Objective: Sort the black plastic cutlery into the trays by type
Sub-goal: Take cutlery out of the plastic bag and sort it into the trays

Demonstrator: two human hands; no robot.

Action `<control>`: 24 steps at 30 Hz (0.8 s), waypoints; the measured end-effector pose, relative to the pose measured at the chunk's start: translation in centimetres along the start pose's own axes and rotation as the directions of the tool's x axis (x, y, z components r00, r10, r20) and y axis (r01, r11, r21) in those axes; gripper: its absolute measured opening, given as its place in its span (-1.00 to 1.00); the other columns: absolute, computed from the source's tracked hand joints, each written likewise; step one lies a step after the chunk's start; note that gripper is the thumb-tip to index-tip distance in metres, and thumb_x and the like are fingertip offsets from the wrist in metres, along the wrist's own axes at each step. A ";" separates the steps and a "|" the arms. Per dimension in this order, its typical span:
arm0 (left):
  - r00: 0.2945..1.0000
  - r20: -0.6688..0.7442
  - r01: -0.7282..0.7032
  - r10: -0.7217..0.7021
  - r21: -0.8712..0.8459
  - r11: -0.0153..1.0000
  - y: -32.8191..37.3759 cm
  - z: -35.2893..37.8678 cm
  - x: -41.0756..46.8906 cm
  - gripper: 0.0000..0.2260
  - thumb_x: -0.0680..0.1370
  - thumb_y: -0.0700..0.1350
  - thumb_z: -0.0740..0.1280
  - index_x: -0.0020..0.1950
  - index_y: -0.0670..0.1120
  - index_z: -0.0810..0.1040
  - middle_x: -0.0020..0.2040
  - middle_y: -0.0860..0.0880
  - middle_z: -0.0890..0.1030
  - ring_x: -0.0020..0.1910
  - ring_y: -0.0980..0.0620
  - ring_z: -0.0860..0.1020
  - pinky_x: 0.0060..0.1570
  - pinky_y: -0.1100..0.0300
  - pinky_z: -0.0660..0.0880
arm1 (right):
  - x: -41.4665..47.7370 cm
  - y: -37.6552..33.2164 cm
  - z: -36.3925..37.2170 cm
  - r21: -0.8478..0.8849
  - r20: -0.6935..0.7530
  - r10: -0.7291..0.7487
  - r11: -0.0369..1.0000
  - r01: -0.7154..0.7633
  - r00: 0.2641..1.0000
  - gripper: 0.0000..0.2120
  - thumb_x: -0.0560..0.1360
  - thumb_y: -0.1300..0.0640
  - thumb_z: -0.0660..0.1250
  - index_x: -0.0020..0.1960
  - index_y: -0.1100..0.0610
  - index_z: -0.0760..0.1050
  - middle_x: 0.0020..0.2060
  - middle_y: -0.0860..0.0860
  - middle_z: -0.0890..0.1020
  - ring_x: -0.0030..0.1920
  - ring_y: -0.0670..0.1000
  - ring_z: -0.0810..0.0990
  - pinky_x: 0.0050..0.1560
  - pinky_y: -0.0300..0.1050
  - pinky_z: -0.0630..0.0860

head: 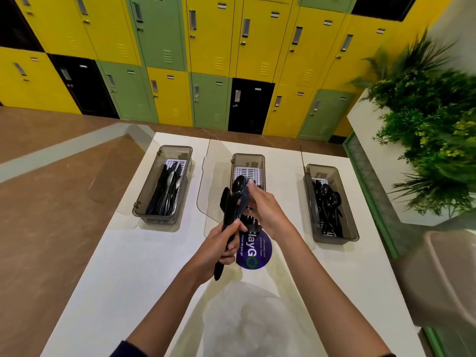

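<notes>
My left hand point(223, 243) grips a bundle of black plastic cutlery point(233, 207) by the handles, heads pointing up and away over the middle tray point(261, 161). My right hand point(262, 204) pinches one piece near the top of that bundle. The middle tray holds black forks, mostly hidden behind my hands. Black knives fill the left tray point(144, 191). The right tray point(347, 210) holds black spoons. All three are smoky transparent boxes with white grid liners, on the white counter point(128, 266).
A round purple sticker point(257, 251) lies on the counter under my hands. A crumpled clear plastic bag point(247, 320) sits near the front edge. Clear lids stand behind the trays. Green plants point(427, 130) fill a planter at right; coloured lockers point(206, 60) line the back.
</notes>
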State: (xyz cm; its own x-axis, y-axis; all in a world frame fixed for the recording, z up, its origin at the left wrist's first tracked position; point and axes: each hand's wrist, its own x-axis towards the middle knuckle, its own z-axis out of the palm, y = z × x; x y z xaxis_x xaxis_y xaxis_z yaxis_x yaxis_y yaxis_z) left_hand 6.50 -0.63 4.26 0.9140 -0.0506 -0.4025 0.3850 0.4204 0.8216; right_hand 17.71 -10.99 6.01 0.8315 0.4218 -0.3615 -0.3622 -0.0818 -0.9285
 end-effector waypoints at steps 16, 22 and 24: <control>0.974 0.222 0.016 -0.054 0.170 0.985 1.3 1.2 -5.2 -0.75 0.62 0.03 0.17 -0.08 -0.10 0.50 -0.42 0.02 0.13 -0.50 0.12 0.05 -0.54 0.29 -0.01 | -3.2 -5.6 -1.1 0.204 -0.188 -0.239 0.939 0.275 0.953 -0.81 0.67 0.14 0.04 0.00 0.14 0.40 -0.30 0.04 0.49 -0.46 -0.13 0.40 -0.43 -0.30 0.35; 0.958 0.279 0.011 -0.058 0.168 0.986 1.5 3.0 -5.9 -0.74 0.58 0.08 0.19 -0.12 -0.08 0.49 -0.45 0.04 0.14 -0.52 0.15 0.05 -0.57 0.33 0.00 | -6.5 -3.7 -2.1 -0.002 0.046 -0.092 0.996 0.092 0.995 -0.71 0.56 -0.04 0.26 0.11 0.17 0.46 -0.40 -0.09 0.46 -0.55 -0.18 0.26 -0.59 -0.37 0.17; 0.951 0.300 0.019 -0.070 0.170 0.985 1.5 3.6 -6.0 -0.72 0.55 0.12 0.20 -0.13 -0.08 0.48 -0.45 0.04 0.14 -0.52 0.15 0.05 -0.58 0.34 0.02 | -7.4 -2.8 -2.1 0.037 0.112 -0.014 0.999 0.009 0.994 -0.76 0.55 -0.04 0.29 -0.08 0.14 0.50 -0.50 -0.10 0.48 -0.59 -0.18 0.25 -0.62 -0.36 0.12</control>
State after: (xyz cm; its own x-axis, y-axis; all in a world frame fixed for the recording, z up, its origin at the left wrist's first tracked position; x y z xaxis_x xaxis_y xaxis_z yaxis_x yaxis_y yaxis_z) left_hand 2.09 -2.95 9.32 0.8809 -0.3495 -0.3192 0.4184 0.2594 0.8705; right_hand 13.47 -15.83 11.11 0.7840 0.5211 -0.3372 -0.3696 -0.0444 -0.9281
